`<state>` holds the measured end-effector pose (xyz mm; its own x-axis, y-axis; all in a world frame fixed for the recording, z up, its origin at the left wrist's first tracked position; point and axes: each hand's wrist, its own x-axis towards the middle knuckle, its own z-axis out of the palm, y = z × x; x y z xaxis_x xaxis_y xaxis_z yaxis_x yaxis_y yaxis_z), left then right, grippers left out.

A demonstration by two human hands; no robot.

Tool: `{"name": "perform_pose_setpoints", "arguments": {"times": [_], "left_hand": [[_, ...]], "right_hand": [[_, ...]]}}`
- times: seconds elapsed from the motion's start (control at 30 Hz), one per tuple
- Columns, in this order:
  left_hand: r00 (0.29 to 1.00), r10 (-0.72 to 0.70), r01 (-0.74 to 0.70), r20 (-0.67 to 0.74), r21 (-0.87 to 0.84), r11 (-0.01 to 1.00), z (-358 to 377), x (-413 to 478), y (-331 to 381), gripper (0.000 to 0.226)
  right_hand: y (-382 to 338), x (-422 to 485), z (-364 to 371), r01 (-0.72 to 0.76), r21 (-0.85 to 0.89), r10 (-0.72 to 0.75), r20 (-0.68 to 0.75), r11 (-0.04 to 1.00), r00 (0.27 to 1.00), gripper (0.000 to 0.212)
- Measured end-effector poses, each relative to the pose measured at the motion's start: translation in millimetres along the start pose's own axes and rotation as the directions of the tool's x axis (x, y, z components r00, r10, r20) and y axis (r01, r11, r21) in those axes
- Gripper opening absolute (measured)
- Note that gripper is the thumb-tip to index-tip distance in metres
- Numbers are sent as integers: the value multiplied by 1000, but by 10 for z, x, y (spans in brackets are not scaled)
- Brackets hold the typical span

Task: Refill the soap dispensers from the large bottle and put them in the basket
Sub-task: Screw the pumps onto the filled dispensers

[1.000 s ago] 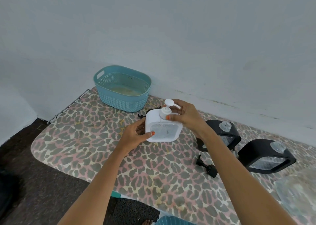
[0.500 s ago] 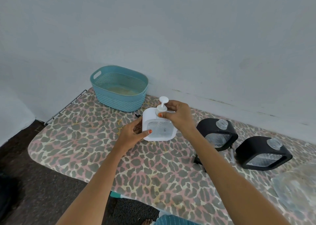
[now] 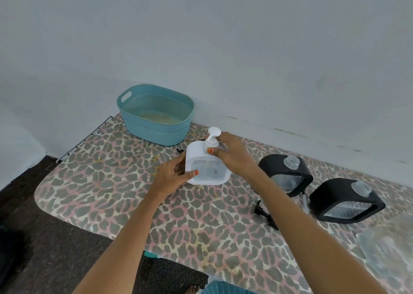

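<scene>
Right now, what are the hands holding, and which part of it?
Both hold the white soap dispenser. The left hand grips the left side of its body; the right hand pinches the pump at its base on top.

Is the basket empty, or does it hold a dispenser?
Empty: the basket floor shows bare, only a yellowish stain. The white dispenser stands on the board outside it.
</scene>
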<state>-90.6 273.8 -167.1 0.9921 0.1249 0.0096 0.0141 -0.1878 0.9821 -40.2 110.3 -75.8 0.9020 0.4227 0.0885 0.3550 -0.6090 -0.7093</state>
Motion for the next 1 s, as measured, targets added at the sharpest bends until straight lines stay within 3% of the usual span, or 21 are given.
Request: {"name": "perform_pose_setpoints", "arguments": {"times": [0.23, 0.5, 0.57, 0.67, 0.7, 0.77, 0.87, 1.0], "left_hand": [[997, 59, -56, -42, 69, 996, 26, -31, 22, 60], [998, 59, -56, -34, 75, 996, 10, -51, 57, 59], [999, 32, -31, -34, 44, 999, -30, -61, 44, 59], [999, -26, 25, -21, -28, 999, -127, -94, 21, 63], [999, -37, 37, -17, -45, 998, -159, -103, 15, 64], [999, -53, 52, -10, -68, 996, -203, -107, 3, 64], [998, -56, 56, 6, -85, 995, -216, -96, -6, 64], [998, -58, 60, 20, -101, 993, -227, -76, -8, 63]], "right_hand": [[-48, -107, 245, 1, -2, -1, -233, 1000, 972, 35], [-77, -134, 276, -46, 24, 51, -223, 999, 974, 31], [-125, -113, 161, -72, 50, 77, -109, 996, 991, 33], [-152, -17, -158, -149, 189, 96, 262, 971, 960, 36], [-116, 57, -234, -182, 261, 97, 309, 948, 946, 41], [-6, 265, -265, -195, 324, 115, 249, 926, 962, 47], [120, 620, -107, -145, 130, 122, 167, 981, 978, 20], [237, 938, 139, 23, -156, 21, 272, 988, 962, 25]]}}
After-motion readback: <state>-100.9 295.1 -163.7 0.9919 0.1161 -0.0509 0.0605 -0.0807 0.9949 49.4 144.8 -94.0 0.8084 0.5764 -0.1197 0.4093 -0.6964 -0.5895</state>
